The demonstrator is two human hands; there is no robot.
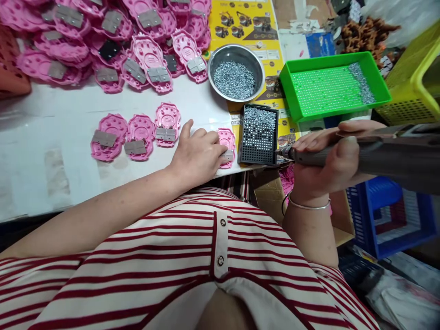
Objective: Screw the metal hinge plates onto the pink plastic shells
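My left hand (197, 153) lies palm down on the white table, its fingers pressing on a pink plastic part (227, 140) with a grey metal plate. My right hand (326, 158) grips a dark electric screwdriver (374, 153) held level, its tip pointing left at the black screw holder tray (258, 135), which is dotted with screws. Three more pink parts (137, 133) with grey plates lie in a row to the left of my left hand.
A heap of pink parts (113, 41) fills the table's far left. A steel bowl of screws (235, 73) and a green sorting tray (332, 85) stand behind the black tray. A yellow basket (415, 78) is at far right, a blue crate (392, 215) below it.
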